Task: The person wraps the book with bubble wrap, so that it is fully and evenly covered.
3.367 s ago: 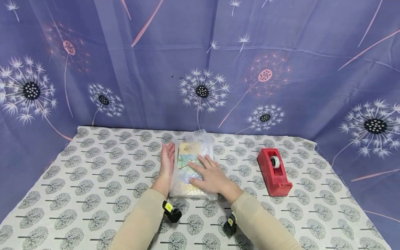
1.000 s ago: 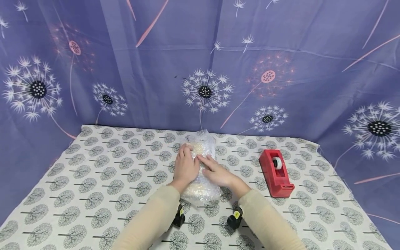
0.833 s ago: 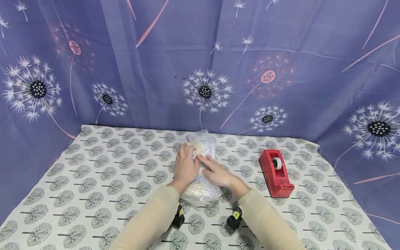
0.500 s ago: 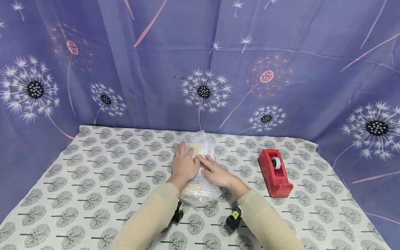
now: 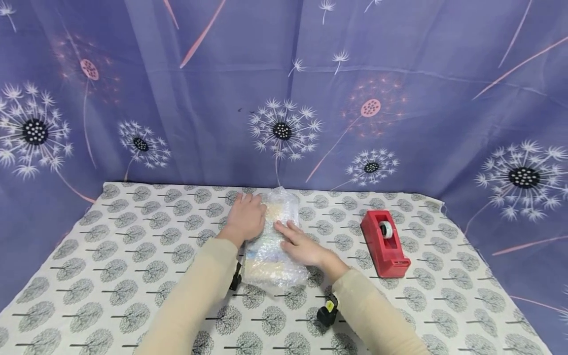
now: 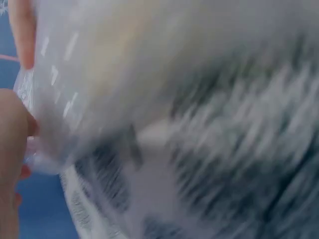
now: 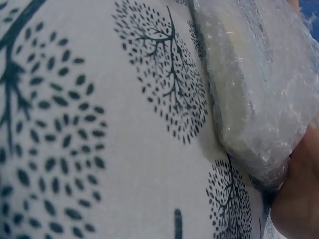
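Observation:
A flat bubble-wrapped parcel (image 5: pixel 270 256) lies on the cloth, its yellow and blue contents showing faintly through. At its upper left side my left hand (image 5: pixel 248 217) holds the bubble wrap (image 6: pixel 65 89) by the edge, with fingertips partly behind the film; the left wrist view is badly blurred. My right hand (image 5: pixel 306 246) rests on the parcel's right side, its fingers extended over the wrap. In the right wrist view, the parcel's edge (image 7: pixel 239 99) shows its thickness, and only part of the right hand (image 7: pixel 299 194) appears at the lower right.
A red tape dispenser (image 5: pixel 386 246) with a roll of clear tape (image 5: pixel 385 230) stands on the right. White cloth with tree prints (image 5: pixel 146 266) covers the table. Behind it hangs a purple curtain (image 5: pixel 204 123) with dandelion patterns.
Bubble wrap now covers the printed item that lay uncovered earliest. My left hand has moved left from the parcel's middle to its edge, while the right hand stays on top.

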Demonstrator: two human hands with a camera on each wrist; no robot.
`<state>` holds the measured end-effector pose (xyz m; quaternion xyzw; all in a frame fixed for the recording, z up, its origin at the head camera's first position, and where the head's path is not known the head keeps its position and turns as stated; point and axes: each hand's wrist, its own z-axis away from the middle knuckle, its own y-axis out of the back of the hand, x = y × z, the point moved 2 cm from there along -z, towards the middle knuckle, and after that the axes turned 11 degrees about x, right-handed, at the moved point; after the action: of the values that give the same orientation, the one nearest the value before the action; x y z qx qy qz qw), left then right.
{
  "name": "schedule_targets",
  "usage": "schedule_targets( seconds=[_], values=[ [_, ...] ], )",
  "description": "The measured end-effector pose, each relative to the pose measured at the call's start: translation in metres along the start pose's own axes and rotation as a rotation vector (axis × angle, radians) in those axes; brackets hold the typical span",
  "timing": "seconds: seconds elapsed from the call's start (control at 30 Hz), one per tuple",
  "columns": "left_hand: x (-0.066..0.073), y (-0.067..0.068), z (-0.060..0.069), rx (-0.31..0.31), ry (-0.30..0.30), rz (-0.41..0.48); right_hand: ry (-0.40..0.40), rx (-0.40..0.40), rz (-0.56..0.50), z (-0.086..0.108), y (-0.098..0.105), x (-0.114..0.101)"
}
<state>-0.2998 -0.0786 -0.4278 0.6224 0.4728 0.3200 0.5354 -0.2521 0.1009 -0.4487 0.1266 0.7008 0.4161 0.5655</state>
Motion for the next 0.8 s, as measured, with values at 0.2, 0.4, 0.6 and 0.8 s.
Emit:
schedule_targets(
  seconds=[0.2, 0.4, 0.6, 0.8],
  values=[
    [-0.005, 0.009, -0.007, -0.082, -0.074, -0.053, 0.005, -0.004, 0.003, 0.0, -0.002, -0.002],
    [-0.01, 0.017, -0.014, -0.113, -0.062, -0.018, 0.009, -0.01, 0.009, -0.002, -0.003, -0.001],
    [-0.016, 0.014, -0.017, -0.154, -0.005, 0.094, 0.003, -0.014, 0.022, -0.002, -0.005, 0.0],
    [-0.017, 0.013, -0.021, -0.183, 0.044, 0.219, -0.02, -0.003, 0.017, -0.001, -0.002, 0.0]
  ],
)
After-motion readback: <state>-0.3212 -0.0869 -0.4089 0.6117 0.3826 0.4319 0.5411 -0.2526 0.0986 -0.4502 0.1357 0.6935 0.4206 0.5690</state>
